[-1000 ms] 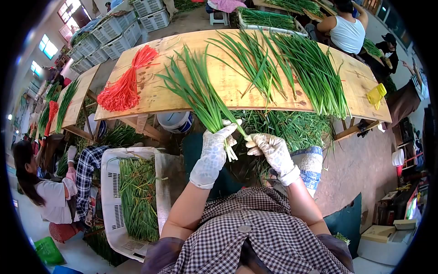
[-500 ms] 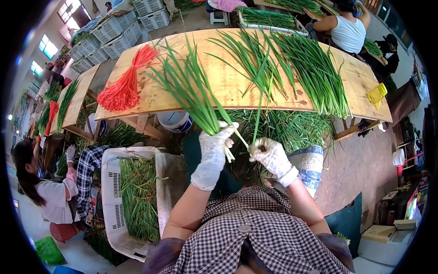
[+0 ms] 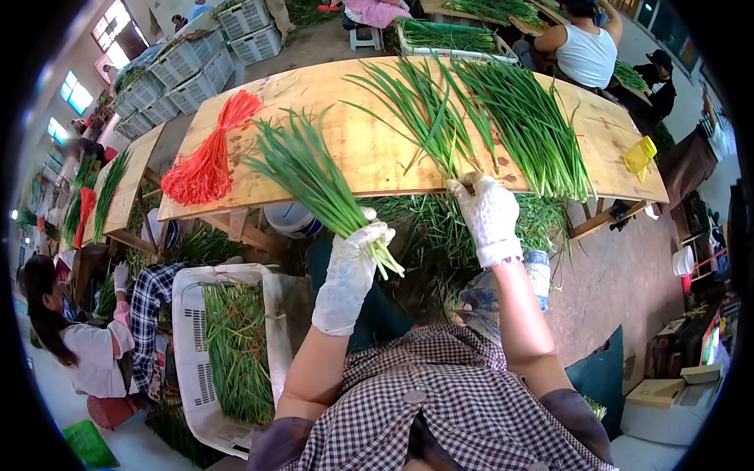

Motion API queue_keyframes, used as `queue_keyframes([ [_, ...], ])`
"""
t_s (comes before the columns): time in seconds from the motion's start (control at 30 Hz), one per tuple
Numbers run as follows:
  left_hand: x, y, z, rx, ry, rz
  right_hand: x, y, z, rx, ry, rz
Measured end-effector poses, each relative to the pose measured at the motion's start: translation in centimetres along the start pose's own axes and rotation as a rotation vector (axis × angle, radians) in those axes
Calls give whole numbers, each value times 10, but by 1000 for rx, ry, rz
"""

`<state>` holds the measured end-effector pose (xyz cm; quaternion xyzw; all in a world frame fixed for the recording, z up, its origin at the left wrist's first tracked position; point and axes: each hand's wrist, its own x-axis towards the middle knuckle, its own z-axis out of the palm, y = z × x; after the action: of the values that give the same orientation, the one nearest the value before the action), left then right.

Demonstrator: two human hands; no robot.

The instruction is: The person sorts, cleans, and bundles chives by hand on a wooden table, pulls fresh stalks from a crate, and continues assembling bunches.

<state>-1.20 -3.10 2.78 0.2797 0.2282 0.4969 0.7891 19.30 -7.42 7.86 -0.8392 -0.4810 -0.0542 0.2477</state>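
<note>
Stacked crates (image 3: pixel 191 94) stand beyond the wooden table (image 3: pixel 378 169), left grip (image 3: pixel 355 255) clasping green stalks (image 3: pixel 308 169), right grip (image 3: pixel 485 208) curled, pinch unclear.

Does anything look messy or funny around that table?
Yes, the heap below the table looks messy: its green leaves lie tangled every which way. The bunch in the left hand is lined up much more neatly. I can't tell whether the heap spilled.
</note>
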Motion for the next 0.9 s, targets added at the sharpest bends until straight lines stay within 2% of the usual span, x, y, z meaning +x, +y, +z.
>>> queue_keyframes([
  [0.03,-1,1,0,-110,-71,13,5,3,3,1,8,0],
  [0.13,-1,5,1,-69,-92,-9,8,4,16,-104,-112,2],
  [0.17,-2,4,1,-68,-99,-4,9,5,21,-188,-224,-17],
  [0.23,-5,4,1,-80,-83,-10,4,14,43,-19,-145,-82],
  [0.27,-4,5,1,-93,-71,-12,0,15,44,-20,-142,-83],
  [0.33,-2,7,-2,-114,-88,-8,-12,-2,21,187,-205,-151],
  [0.37,-3,9,-4,-116,-85,-9,-19,-5,13,56,-346,-352],
  [0.43,-6,15,-2,-64,-49,40,-21,-10,4,-224,-841,-472],
  [0.47,-7,15,-2,-61,-33,51,-17,-17,2,-345,-842,-459],
  [0.5,-7,16,1,-62,-34,50,-13,-16,6,-203,-640,-400],
  [0.57,-10,16,8,2,-18,45,3,-33,9,-187,-269,-338],
  [0.6,-9,14,10,-16,-49,37,15,-30,24,-185,-269,-339],
  [0.67,-9,10,9,-24,-58,10,35,-16,68,-108,188,-565],
  [0.7,-9,9,11,-35,-67,-16,36,-19,66,-201,127,-599],
  [0.77,-11,10,16,-55,-56,-2,32,-24,65,-444,-45,-526],
  [0.87,-11,11,13,-45,-16,12,-8,-17,43,-92,8,-887],
  [0.9,-10,11,10,-48,-15,11,-20,-12,41,-17,-120,-996],
])
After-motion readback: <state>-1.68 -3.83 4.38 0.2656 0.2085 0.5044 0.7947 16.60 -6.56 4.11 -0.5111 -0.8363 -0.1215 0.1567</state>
